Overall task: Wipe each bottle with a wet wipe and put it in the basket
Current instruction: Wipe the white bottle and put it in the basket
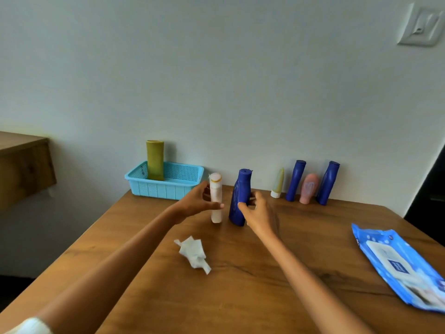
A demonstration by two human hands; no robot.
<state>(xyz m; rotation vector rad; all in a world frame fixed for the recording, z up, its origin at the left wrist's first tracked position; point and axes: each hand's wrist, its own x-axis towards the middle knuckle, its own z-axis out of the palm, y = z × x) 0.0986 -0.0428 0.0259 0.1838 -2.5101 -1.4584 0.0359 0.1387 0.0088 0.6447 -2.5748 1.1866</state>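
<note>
My left hand grips a slim white bottle that stands on the wooden table. Right beside it stands a dark blue bottle, and my right hand curls round its lower half, thumb in front and fingers behind. A crumpled wet wipe lies loose on the table in front of both bottles. At the back left is a turquoise basket with an olive-green bottle upright in it.
Against the wall on the right stand a small yellowish tube, a blue bottle, a pink bottle and another blue bottle. A blue pack of wet wipes lies at the table's right edge. A second wooden surface is at the far left.
</note>
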